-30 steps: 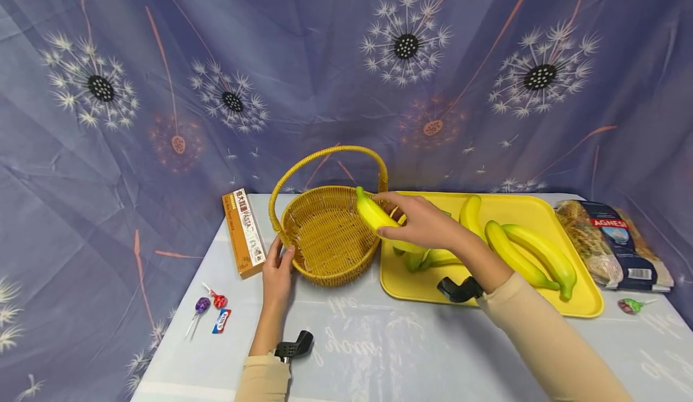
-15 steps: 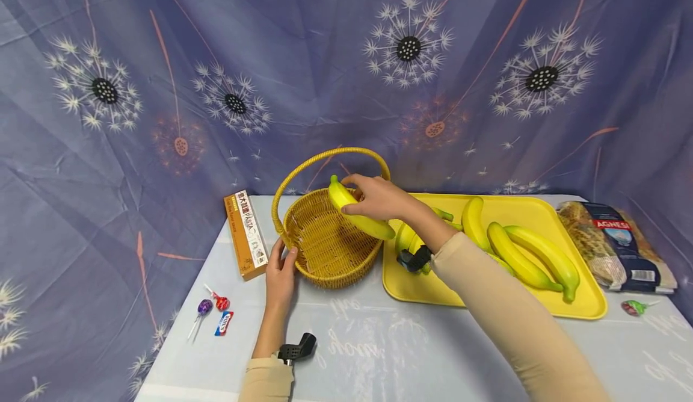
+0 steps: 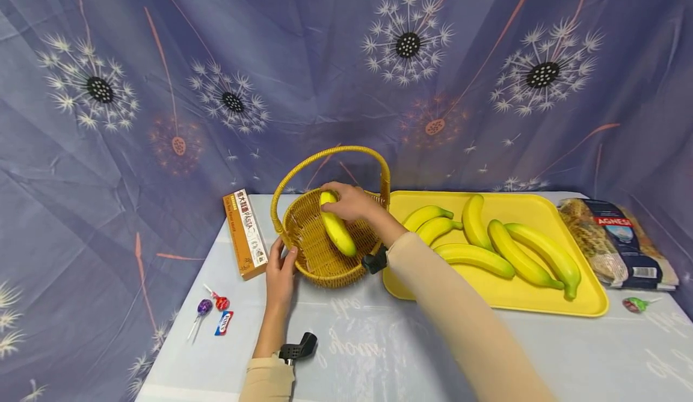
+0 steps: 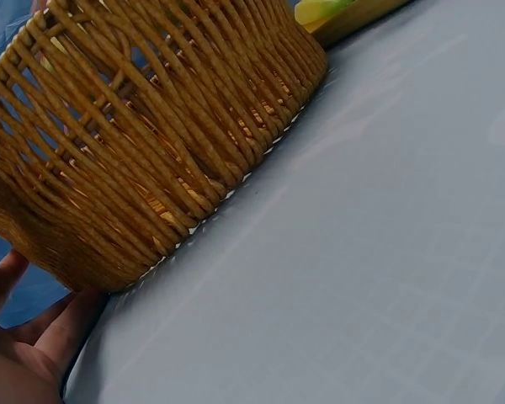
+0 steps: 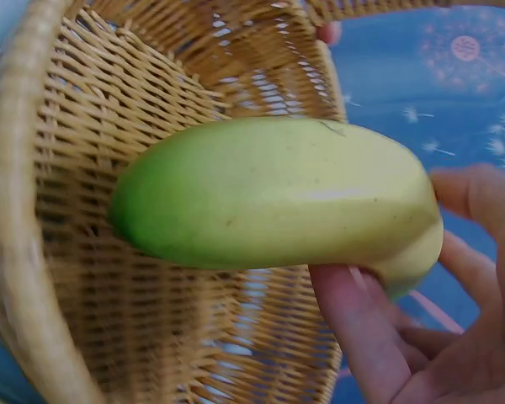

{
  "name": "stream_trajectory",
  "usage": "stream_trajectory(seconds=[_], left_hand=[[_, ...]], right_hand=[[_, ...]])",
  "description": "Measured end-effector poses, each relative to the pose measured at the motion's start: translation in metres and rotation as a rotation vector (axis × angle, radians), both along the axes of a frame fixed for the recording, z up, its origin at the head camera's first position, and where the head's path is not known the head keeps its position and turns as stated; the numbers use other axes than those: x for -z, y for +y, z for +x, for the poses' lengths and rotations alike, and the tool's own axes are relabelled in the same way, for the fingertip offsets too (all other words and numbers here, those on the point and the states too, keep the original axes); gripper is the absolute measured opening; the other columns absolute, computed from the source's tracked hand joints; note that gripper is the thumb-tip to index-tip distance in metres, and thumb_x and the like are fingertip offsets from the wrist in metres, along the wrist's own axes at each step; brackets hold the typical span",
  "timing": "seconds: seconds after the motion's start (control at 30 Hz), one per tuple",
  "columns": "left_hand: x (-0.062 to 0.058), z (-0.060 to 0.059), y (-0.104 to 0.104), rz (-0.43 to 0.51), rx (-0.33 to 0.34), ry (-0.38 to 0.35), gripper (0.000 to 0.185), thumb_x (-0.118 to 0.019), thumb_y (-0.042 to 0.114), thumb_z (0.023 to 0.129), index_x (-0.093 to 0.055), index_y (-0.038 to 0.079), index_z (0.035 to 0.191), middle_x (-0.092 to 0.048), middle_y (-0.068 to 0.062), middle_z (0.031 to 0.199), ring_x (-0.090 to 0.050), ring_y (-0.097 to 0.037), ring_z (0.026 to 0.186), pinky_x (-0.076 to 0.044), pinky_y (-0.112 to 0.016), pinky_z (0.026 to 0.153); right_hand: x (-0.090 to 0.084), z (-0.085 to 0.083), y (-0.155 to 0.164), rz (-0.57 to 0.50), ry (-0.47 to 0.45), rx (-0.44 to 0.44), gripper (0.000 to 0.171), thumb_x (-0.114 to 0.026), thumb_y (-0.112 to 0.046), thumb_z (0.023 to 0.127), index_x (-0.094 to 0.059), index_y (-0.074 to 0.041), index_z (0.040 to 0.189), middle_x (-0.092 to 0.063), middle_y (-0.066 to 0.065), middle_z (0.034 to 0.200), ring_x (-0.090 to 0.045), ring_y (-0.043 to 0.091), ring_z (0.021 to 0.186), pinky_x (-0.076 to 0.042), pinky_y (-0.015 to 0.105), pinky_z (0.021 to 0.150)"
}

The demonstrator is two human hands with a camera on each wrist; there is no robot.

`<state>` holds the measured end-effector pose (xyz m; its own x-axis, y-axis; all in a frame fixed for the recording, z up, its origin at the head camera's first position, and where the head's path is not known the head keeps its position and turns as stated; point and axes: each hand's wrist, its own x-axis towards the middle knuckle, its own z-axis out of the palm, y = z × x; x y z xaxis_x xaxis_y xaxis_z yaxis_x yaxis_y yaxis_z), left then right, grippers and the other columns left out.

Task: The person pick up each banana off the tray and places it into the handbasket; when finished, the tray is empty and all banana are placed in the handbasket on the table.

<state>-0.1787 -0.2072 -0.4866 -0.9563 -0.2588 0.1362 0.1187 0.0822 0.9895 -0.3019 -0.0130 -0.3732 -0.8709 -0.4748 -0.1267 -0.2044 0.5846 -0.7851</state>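
The head camera looks forward and down from where I'd be standing, back far enough to take in the table (image 3: 357, 324) and the patterned backdrop (image 3: 308, 59). Low and very near, the left wrist camera (image 3: 299, 348) faces the basket's (image 4: 151, 126) outside aslant and, it seems, catches the tray's (image 3: 487, 293) edge. The right wrist camera (image 3: 375, 261) peers closely past the banana (image 5: 278, 194) into the basket, which all three views share.

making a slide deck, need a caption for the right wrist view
Right hand holding a green-tipped banana, with a woven basket and blue flowered cloth behind.
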Motion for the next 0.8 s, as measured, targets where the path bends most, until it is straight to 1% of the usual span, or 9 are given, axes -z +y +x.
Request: stream_trajectory(seconds=[0.07,0.17,0.27,0.33,0.43,0.53,0.6,0.73,0.8], left_hand=[[0.001,-0.001,-0.001,0.003,-0.002,0.000,0.053,-0.054,0.028,0.099,-0.039,0.014,0.148,-0.034,-0.007,0.151,-0.047,-0.029,0.125,-0.049,-0.034,0.089],[0.010,-0.004,-0.003,0.013,-0.018,-0.006,0.051,-0.056,0.032,0.098,-0.042,0.020,0.146,-0.037,-0.003,0.149,-0.048,-0.026,0.124,-0.049,-0.035,0.090],[0.021,-0.008,-0.006,0.015,-0.036,-0.006,0.048,-0.056,0.036,0.098,-0.045,0.027,0.144,-0.038,0.001,0.148,-0.049,-0.023,0.123,-0.050,-0.031,0.087],[0.024,-0.009,-0.006,0.012,-0.041,-0.006,0.048,-0.056,0.038,0.098,-0.045,0.029,0.143,-0.038,0.002,0.147,-0.049,-0.023,0.122,-0.050,-0.027,0.085],[0.025,-0.010,-0.005,0.029,-0.025,0.002,0.049,-0.055,0.038,0.098,-0.044,0.028,0.144,-0.037,0.002,0.148,-0.049,-0.023,0.122,-0.050,-0.029,0.086],[0.024,-0.010,-0.005,0.047,-0.012,0.006,0.048,-0.056,0.039,0.097,-0.045,0.029,0.143,-0.037,0.003,0.148,-0.050,-0.022,0.121,-0.050,-0.034,0.088],[0.024,-0.010,-0.006,0.050,-0.016,0.010,0.046,-0.056,0.039,0.097,-0.046,0.030,0.142,-0.038,0.004,0.147,-0.050,-0.021,0.121,-0.050,-0.036,0.088],[0.025,-0.011,-0.006,0.054,-0.031,0.021,0.045,-0.057,0.039,0.097,-0.048,0.031,0.140,-0.041,0.004,0.145,-0.052,-0.021,0.119,-0.051,-0.033,0.086],[0.026,-0.009,-0.005,0.048,-0.041,0.021,0.045,-0.058,0.038,0.096,-0.049,0.030,0.140,-0.042,0.004,0.144,-0.053,-0.021,0.118,-0.052,-0.031,0.084]], right_hand=[[0.007,0.000,-0.007,-0.009,-0.015,0.044,0.055,-0.065,-0.036,0.091,-0.047,-0.020,0.141,-0.055,0.012,0.118,-0.063,0.021,0.076,-0.057,0.044,0.066],[0.018,-0.002,-0.015,0.012,-0.018,0.111,0.051,-0.064,-0.036,0.092,-0.049,-0.017,0.136,-0.057,0.011,0.112,-0.063,0.021,0.072,-0.057,0.044,0.066],[0.028,-0.003,-0.021,0.021,-0.051,0.172,0.050,-0.064,-0.036,0.092,-0.049,-0.017,0.135,-0.058,0.011,0.107,-0.064,0.021,0.068,-0.057,0.042,0.064],[0.033,-0.003,-0.023,0.019,-0.081,0.211,0.050,-0.063,-0.035,0.092,-0.048,-0.017,0.136,-0.059,0.011,0.105,-0.064,0.021,0.066,-0.057,0.041,0.063],[0.038,-0.003,-0.027,-0.009,-0.130,0.267,0.051,-0.063,-0.034,0.092,-0.047,-0.015,0.137,-0.058,0.013,0.105,-0.064,0.023,0.067,-0.057,0.040,0.063],[0.042,-0.005,-0.031,-0.040,-0.155,0.313,0.051,-0.064,-0.032,0.092,-0.046,-0.013,0.137,-0.057,0.015,0.108,-0.066,0.026,0.070,-0.057,0.040,0.063],[0.044,-0.005,-0.035,-0.065,-0.161,0.337,0.051,-0.065,-0.030,0.092,-0.047,-0.012,0.136,-0.056,0.016,0.111,-0.067,0.029,0.074,-0.057,0.041,0.063],[0.049,-0.007,-0.043,-0.089,-0.153,0.389,0.052,-0.067,-0.028,0.090,-0.048,-0.009,0.135,-0.057,0.018,0.113,-0.067,0.029,0.075,-0.057,0.040,0.064],[0.052,-0.007,-0.045,-0.071,-0.165,0.405,0.052,-0.066,-0.026,0.091,-0.048,-0.009,0.136,-0.057,0.019,0.115,-0.068,0.028,0.073,-0.057,0.038,0.064]])
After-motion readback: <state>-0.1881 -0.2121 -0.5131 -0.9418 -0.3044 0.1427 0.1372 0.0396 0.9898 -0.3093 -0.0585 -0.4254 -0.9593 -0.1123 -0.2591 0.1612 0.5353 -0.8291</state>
